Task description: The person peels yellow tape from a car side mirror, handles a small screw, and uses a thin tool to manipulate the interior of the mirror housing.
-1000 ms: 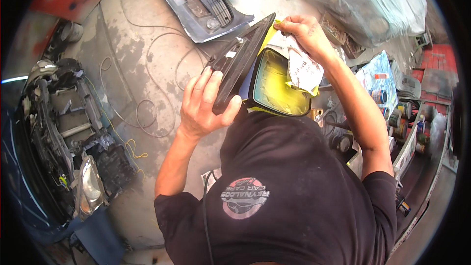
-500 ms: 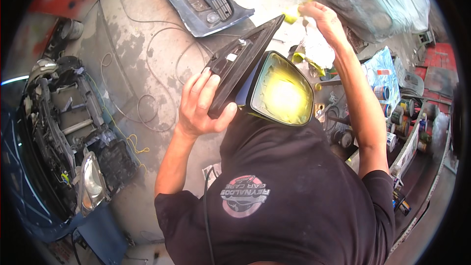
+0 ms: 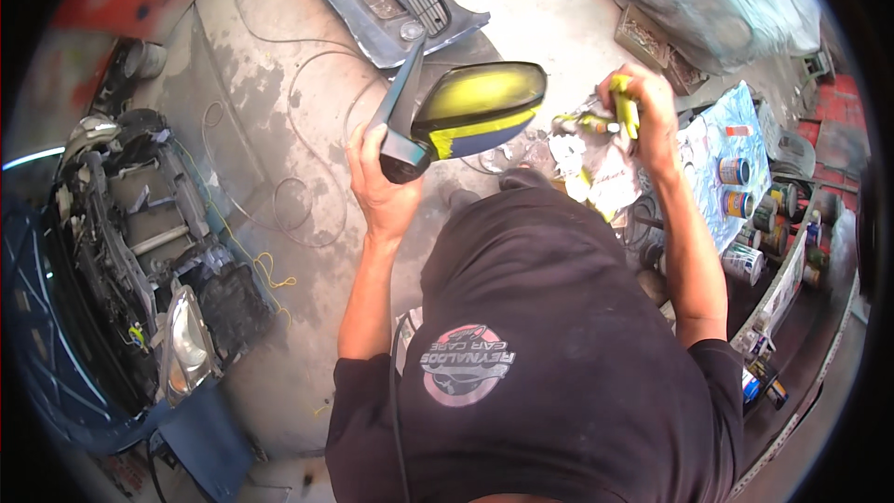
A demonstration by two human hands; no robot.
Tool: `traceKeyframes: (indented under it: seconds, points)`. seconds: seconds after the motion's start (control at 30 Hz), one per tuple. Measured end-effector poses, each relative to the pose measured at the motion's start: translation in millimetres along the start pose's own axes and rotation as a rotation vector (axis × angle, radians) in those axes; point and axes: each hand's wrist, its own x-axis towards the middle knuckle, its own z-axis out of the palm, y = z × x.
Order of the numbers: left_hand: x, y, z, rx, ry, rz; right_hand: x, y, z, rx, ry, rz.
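Observation:
My left hand (image 3: 384, 191) is closed around the dark mounting base of a car side mirror (image 3: 399, 144), holding it up in front of me. Yellow-green masking covers much of the mirror's face (image 3: 484, 95), and a band of yellow-green tape (image 3: 484, 133) runs along the blue housing below it. To the right, apart from the mirror, my right hand (image 3: 652, 112) is closed on crumpled masking tape (image 3: 626, 114) of the same yellow-green. Wrinkled whitish masking paper (image 3: 610, 172) hangs beneath those fingers, seemingly attached to the tape.
A grey bumper (image 3: 386, 9) lies on the concrete floor (image 3: 251, 102) ahead, with a thin hose (image 3: 291, 135) looped nearby. A car's opened front end with a headlight (image 3: 189, 345) stands left. Paint cans (image 3: 736, 170) sit on a covered surface at right; plastic sheeting (image 3: 708, 0) drapes something beyond.
The mirror has been turned over and its base shifted slightly left, bringing the taped blue housing into view. My right hand has come down and nearer with the tape and paper.

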Motion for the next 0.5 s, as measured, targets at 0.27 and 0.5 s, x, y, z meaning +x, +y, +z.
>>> traceKeyframes:
  seconds: [0.27, 0.5]
  points:
    - [-4, 9, 15, -0.506, 0.017, -0.548, -65, 23, 60, 0.328, -0.087, 0.213]
    - [-10, -13, 16, -0.624, 0.020, -0.722, -107, 19, 51, -0.071, -0.202, 0.059]
